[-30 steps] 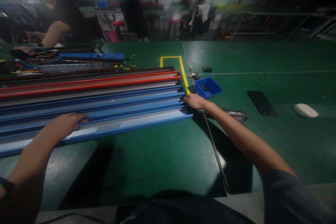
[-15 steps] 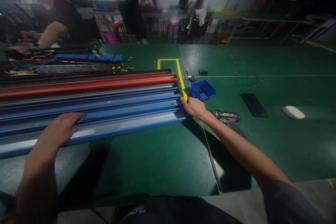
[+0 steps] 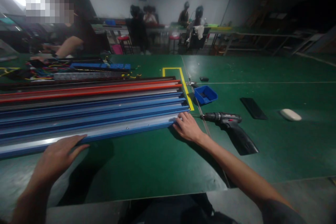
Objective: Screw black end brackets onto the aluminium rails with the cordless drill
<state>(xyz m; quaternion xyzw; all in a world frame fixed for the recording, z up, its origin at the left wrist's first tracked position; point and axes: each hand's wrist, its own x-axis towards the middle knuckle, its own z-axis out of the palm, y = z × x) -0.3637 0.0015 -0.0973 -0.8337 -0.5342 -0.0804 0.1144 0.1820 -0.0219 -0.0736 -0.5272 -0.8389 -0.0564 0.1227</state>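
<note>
Long blue metal channels [image 3: 118, 113] lie side by side across the left of the table, with red and dark ones behind them. At the right end of the nearest blue channel [image 3: 139, 125], my right hand [image 3: 189, 128] has its fingers bent over the end and the thumb at its front side. My left hand [image 3: 58, 155] is farther left at the same channel's front edge, fingers stretched and thumb held apart. A black cordless drill [image 3: 228, 120] lies on its side just right of my right hand, its bit pointing left.
A blue bin [image 3: 206, 94] with small dark pieces stands behind the drill. Rightward lie a dark flat phone-like object [image 3: 253, 108] and a white rounded object [image 3: 290, 114]. Power strips and wires [image 3: 99, 66] are at the back left, near a co-worker's arm [image 3: 69, 46]. Yellow tape [image 3: 172, 68] marks the table.
My right hand has moved from the ends of the rear blue channels toward me, onto the nearest one's end. My left hand has slid back to the front edge, its thumb spreading.
</note>
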